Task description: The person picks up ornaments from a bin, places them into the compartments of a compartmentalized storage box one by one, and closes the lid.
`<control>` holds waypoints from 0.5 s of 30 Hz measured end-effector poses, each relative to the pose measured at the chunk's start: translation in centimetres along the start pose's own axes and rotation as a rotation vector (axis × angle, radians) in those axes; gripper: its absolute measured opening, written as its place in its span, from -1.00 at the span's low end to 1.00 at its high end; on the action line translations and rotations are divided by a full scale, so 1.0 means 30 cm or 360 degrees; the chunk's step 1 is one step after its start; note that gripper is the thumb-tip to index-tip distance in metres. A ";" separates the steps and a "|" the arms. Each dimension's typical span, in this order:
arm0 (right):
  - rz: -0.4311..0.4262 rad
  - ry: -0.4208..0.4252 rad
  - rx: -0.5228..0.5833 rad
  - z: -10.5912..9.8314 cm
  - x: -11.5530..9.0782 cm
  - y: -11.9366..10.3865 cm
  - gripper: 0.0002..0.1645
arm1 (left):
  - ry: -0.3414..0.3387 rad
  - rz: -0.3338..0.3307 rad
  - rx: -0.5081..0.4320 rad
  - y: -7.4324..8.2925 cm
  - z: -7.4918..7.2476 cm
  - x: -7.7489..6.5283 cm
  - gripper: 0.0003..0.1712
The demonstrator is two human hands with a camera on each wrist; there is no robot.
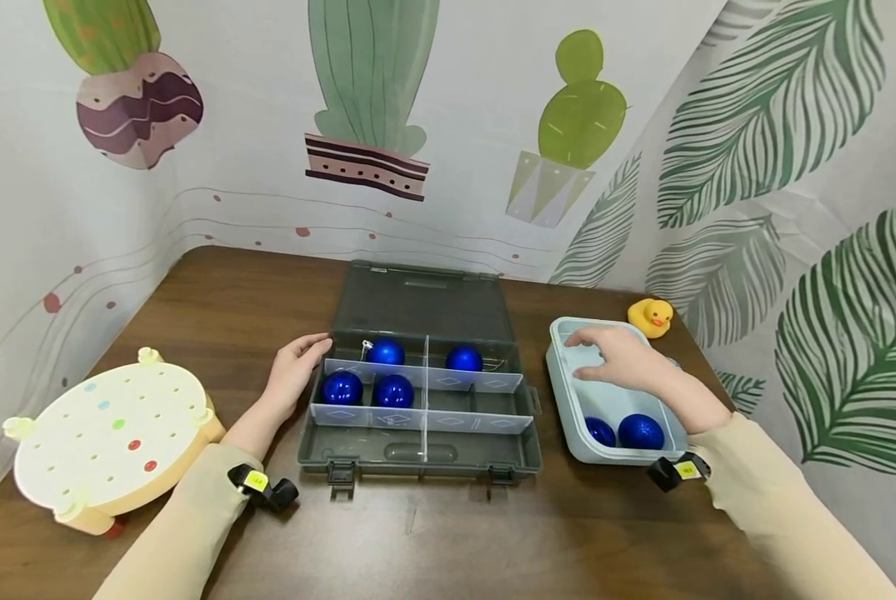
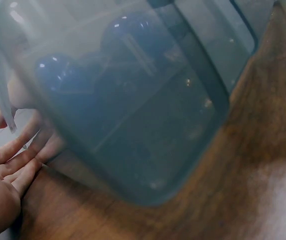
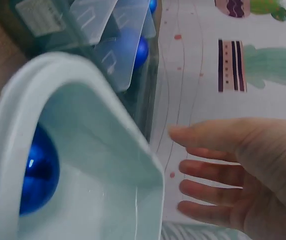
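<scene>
A grey transparent organizer box (image 1: pixel 440 450) stands with its lid laid back. Dividers split it into compartments, where shiny blue ball ornaments (image 1: pixel 392 390) sit in the back and middle rows. My left hand (image 1: pixel 295 371) rests at the box's left side near the lid hinge, fingers extended along the wall. Over the light blue container (image 1: pixel 560 408) hovers my right hand (image 1: pixel 613 358), thumb and fingers spread with nothing between them. Two blue balls lie at that container's near end, one glittery (image 1: pixel 641 432) and one smooth (image 1: pixel 599 431); the right wrist view shows one blue ball (image 3: pixel 40 172).
A round cream pegboard toy (image 1: pixel 110 433) with coloured dots and short legs stands at the left. Behind the light blue container sits a yellow rubber duck (image 1: pixel 650 317). A cactus-and-leaf printed cloth (image 1: pixel 478 217) hangs behind the brown wooden table (image 1: pixel 417 550).
</scene>
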State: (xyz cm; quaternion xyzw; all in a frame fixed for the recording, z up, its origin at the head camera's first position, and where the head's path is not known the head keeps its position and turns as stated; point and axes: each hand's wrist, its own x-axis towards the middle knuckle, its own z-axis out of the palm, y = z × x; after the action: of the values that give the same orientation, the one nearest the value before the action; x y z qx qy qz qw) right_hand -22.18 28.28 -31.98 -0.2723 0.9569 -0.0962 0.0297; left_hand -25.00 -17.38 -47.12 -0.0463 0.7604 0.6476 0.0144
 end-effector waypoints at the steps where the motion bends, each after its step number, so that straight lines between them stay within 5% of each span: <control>1: -0.0013 -0.0021 0.0015 0.002 -0.007 0.011 -0.53 | 0.0000 -0.0005 -0.0004 -0.001 0.000 0.000 -0.43; 15: 0.0009 -0.0577 0.0216 0.054 -0.039 0.079 -0.24 | 0.0006 -0.0006 0.0002 0.007 0.002 -0.007 -0.42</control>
State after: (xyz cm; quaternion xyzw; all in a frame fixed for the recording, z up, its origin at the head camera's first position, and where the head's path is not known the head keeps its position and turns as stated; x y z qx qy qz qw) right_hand -22.24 30.61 -34.04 -0.2799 0.9280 -0.1098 0.2202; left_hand -24.80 -17.27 -46.90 -0.0489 0.7608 0.6470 0.0141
